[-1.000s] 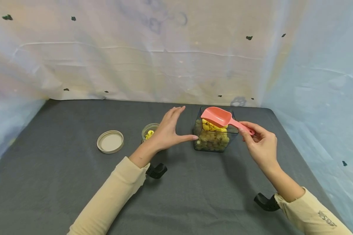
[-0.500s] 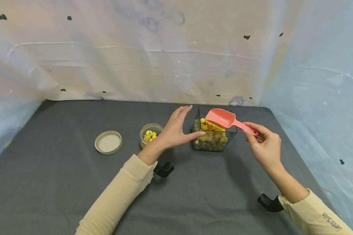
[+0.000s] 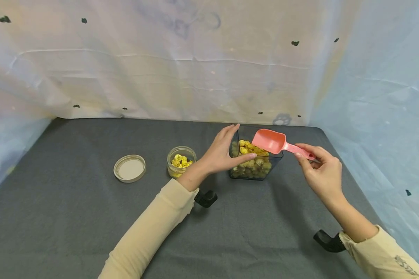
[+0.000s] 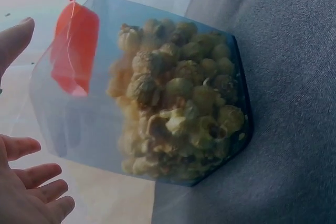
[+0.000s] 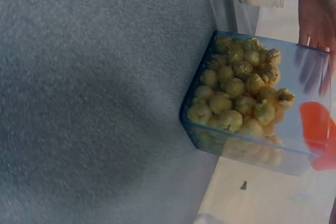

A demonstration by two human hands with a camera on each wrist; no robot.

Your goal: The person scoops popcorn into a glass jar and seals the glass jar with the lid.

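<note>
right hand (image 3: 322, 170) pinches handle of pink plastic scoop (image 3: 274, 142), scoop over clear square plastic tub (image 3: 255, 173) of yellow popcorn on grey table (image 3: 73, 217). left hand (image 3: 227, 153) spread, fingers straight, at tub's left side.

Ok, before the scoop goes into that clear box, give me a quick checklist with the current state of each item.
1. Scoop held: right hand pinches its handle; ok.
2. Scoop over the clear box: ok.
3. Left hand steadying the box: open beside it, contact cannot tell.
4. Box holds popcorn: ok.
5. Small jar uncovered, lid lying apart on the table: ok.
6. Scoop empty: cannot tell.
</note>
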